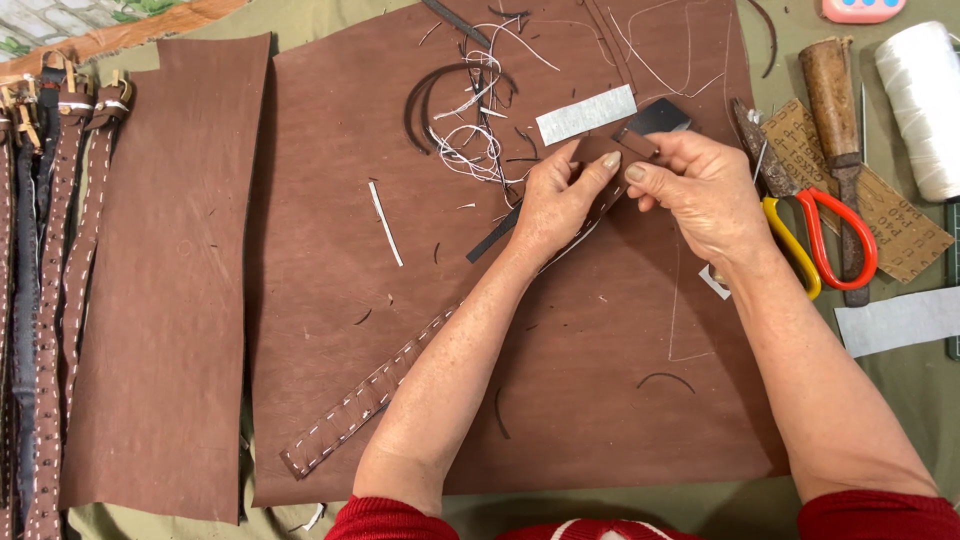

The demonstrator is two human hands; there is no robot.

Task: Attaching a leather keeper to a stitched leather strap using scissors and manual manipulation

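Stitched strap (pixel 365 400), brown leather with white thread along both edges, running from lower left of the frame up toward centre, its upper end pinched between both hands. At far left, finished belts (pixel 50 250) laid side by side, buckles at the top, kept clear of the working area. Next to them, a long brown leather panel (pixel 165 280) flat on the bench, then a larger leather sheet (pixel 330 330) serving as the work surface, littered with thread scraps (pixel 475 130) and dark trimmings in the upper middle. Left hand (pixel 560 200) with its grip clamped on the strap end, thumb on top, fingers underneath, likely to steady the piece. Right hand (pixel 700 190) with its grip closed on a small brown leather tab (pixel 635 143) at that same strap end, pressed against it as if to line the two up. Just above the hands, a pale grey strip (pixel 586 113) and a dark flat piece (pixel 660 117). Right of the hands, scissors (pixel 810 230) with red and yellow handles, a wooden-handled tool (pixel 838 130), and a white thread spool (pixel 925 100) at upper right, all within easy reach
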